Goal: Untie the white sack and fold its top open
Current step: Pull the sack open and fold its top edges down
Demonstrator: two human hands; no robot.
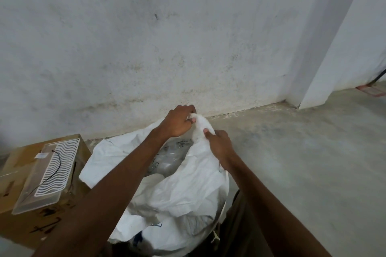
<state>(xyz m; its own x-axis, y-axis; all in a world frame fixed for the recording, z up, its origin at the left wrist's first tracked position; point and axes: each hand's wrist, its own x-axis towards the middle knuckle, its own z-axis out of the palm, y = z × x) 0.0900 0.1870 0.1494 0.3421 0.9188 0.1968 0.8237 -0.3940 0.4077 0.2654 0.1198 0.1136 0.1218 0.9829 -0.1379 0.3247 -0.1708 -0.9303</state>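
The white sack stands on the floor right below me, its mouth gaping and its cloth crumpled. Clear plastic bags show inside the opening. A bunched corner of the sack's top edge rises at the far side near the wall. My left hand grips that bunch from the left with its fingers curled around it. My right hand pinches the same edge just below and to the right, thumb on the cloth. No tie or string is visible.
A brown cardboard box sits to the left of the sack, with a translucent plastic tray bearing a white wavy grille and a thin black wire on top. A stained white wall stands close behind. Concrete floor stretches to the right.
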